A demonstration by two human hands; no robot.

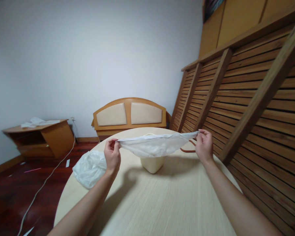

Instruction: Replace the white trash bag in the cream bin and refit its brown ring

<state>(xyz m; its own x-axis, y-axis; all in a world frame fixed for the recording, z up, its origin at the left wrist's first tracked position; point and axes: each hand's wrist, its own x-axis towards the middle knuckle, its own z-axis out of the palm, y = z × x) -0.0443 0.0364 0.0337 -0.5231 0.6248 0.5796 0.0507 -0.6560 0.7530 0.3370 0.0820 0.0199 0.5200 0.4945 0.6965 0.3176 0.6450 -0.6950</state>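
Observation:
A thin white plastic bag is stretched sideways between my two hands above the table. My left hand pinches its left end, fingers closed. At the right end, my right hand grips the bag between thumb and fingers. Behind and below the bag stands a cream-coloured bin on the round pale wooden table. The bag covers most of the bin's upper part, so only its lower corner and a bit of rim show. Left of my left hand lies a crumpled heap of white plastic bags.
A brown curved strap or tube lies on the table near my right hand. Slatted wooden panels lean at the right. Behind the table is a headboard. A low cabinet stands left, and a white cable crosses the floor.

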